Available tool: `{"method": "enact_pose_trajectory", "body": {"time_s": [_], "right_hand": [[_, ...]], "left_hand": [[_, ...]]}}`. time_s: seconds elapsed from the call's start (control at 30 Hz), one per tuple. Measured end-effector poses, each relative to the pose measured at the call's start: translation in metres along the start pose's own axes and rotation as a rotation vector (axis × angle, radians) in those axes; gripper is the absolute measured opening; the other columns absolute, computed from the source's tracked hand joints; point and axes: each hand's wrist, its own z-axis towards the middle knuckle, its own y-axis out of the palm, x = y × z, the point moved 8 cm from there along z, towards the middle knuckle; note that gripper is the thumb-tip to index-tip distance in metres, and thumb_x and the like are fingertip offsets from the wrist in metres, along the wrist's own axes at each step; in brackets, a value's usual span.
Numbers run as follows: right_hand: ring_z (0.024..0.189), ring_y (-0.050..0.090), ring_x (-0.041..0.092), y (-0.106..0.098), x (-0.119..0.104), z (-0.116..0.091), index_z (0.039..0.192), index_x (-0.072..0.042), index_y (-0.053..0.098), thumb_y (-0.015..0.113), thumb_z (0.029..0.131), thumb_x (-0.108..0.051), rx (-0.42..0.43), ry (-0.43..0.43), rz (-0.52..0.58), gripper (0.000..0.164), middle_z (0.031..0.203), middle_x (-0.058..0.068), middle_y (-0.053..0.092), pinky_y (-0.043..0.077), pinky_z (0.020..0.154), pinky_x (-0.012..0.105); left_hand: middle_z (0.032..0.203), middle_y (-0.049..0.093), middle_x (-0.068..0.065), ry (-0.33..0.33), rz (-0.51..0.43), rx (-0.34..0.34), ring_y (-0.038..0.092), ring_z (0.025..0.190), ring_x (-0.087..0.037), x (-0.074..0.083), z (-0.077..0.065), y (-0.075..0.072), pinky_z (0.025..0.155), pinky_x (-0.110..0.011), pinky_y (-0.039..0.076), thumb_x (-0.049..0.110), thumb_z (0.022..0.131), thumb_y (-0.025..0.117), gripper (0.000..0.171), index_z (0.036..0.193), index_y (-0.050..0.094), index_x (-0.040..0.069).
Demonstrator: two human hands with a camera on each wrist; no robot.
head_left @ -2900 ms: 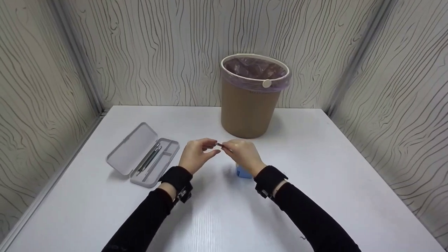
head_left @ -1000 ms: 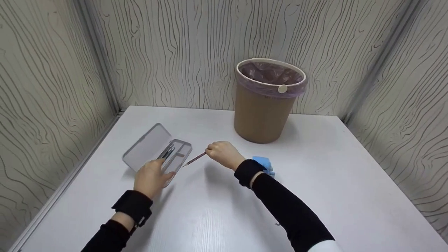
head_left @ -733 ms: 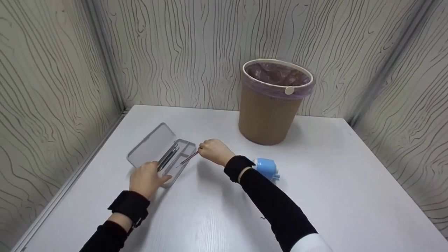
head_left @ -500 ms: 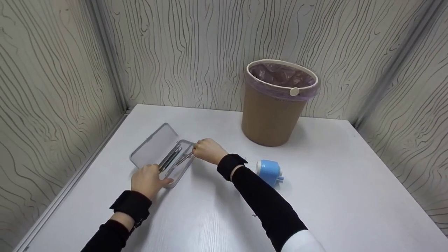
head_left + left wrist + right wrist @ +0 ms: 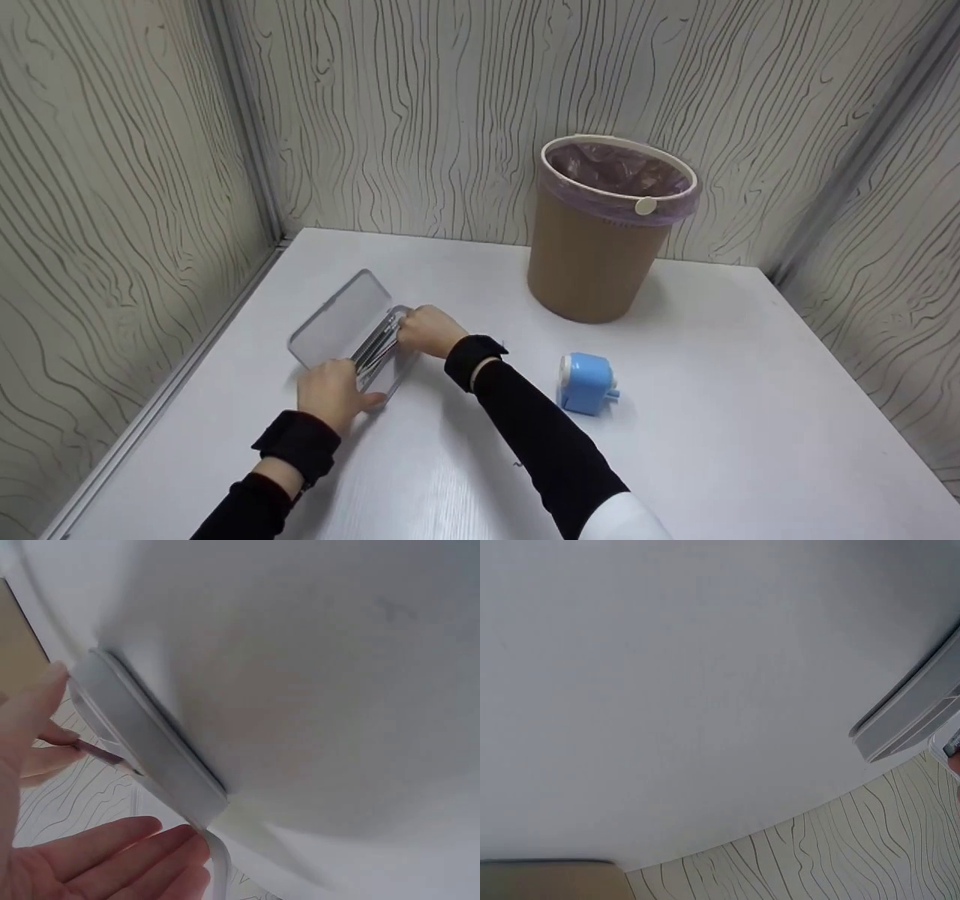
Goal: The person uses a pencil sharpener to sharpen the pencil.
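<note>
The grey pencil case [image 5: 339,321] lies at the left of the table with its lid up and several dark pencils [image 5: 371,346] along its lid side. My left hand [image 5: 328,391] holds its near end, thumb at one side and fingers at the other, as the left wrist view shows. Over the far end is my right hand [image 5: 427,330], pinching a reddish pencil [image 5: 101,753] by one end. The pencil slants down into the case, its sharpened tip towards my left hand. In the right wrist view, only a bit of fingertip shows beside the case [image 5: 911,720].
A blue and white desk pencil sharpener [image 5: 587,384] stands right of my right forearm. Behind it, near the back wall, is a brown bin [image 5: 592,262] with a purple liner. A tiny dark scrap [image 5: 517,464] lies on the white table [image 5: 712,420].
Both hands were together mid-table around the pencil. My left hand has since moved to the case's near end, and my right hand has carried the pencil left and down into the case.
</note>
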Motion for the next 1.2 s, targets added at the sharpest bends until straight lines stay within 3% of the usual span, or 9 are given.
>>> {"method": "enact_pose_trajectory", "body": {"time_s": [0.3, 0.53, 0.73, 0.93, 1.2], "right_hand": [[0.073, 0.07, 0.005, 0.006, -0.008, 0.015, 0.086, -0.026, 0.077, 0.068, 0.09, -0.02, -0.044, -0.071, -0.009, 0.012, 0.088, -0.013, 0.077, 0.059, 0.065, 0.021], [0.069, 0.063, 0.003, 0.006, -0.012, 0.029, 0.088, -0.026, 0.078, 0.067, 0.092, -0.015, -0.135, -0.133, -0.07, 0.016, 0.09, -0.015, 0.078, 0.058, 0.068, 0.019], [0.06, 0.04, 0.006, 0.006, -0.015, 0.038, 0.084, -0.026, 0.077, 0.065, 0.093, -0.015, -0.143, -0.128, -0.062, 0.019, 0.084, -0.015, 0.077, 0.057, 0.064, 0.018], [0.06, 0.046, 0.005, 0.011, -0.017, 0.044, 0.09, -0.027, 0.078, 0.065, 0.093, -0.017, -0.202, -0.108, -0.051, 0.017, 0.088, -0.015, 0.079, 0.059, 0.067, 0.018], [0.06, 0.041, 0.003, 0.015, -0.025, 0.049, 0.086, -0.032, 0.076, 0.065, 0.092, -0.019, -0.175, -0.101, -0.071, 0.018, 0.086, -0.019, 0.076, 0.058, 0.061, 0.018]], "left_hand": [[0.056, 0.053, -0.001, -0.007, -0.014, -0.002, 0.044, 0.051, -0.014, 0.001, 0.0, -0.001, 0.046, -0.029, 0.034, 0.045, 0.063, 0.095, 0.055, 0.06, 0.052, 0.011], [0.056, 0.051, 0.0, 0.007, -0.002, 0.001, 0.043, 0.05, -0.013, 0.0, 0.001, 0.001, 0.046, -0.028, 0.034, 0.046, 0.063, 0.095, 0.057, 0.059, 0.049, 0.012], [0.054, 0.044, 0.003, 0.018, 0.014, 0.023, 0.039, 0.05, -0.011, 0.002, 0.001, 0.0, 0.045, -0.026, 0.031, 0.046, 0.063, 0.095, 0.062, 0.056, 0.042, 0.015], [0.054, 0.038, 0.005, 0.023, 0.016, 0.041, 0.037, 0.051, -0.011, 0.001, 0.002, 0.0, 0.045, -0.025, 0.028, 0.047, 0.062, 0.095, 0.068, 0.056, 0.035, 0.017], [0.054, 0.038, 0.006, 0.026, 0.008, 0.023, 0.036, 0.05, -0.01, -0.001, 0.002, 0.002, 0.045, -0.025, 0.027, 0.048, 0.062, 0.095, 0.068, 0.055, 0.035, 0.018]]}}
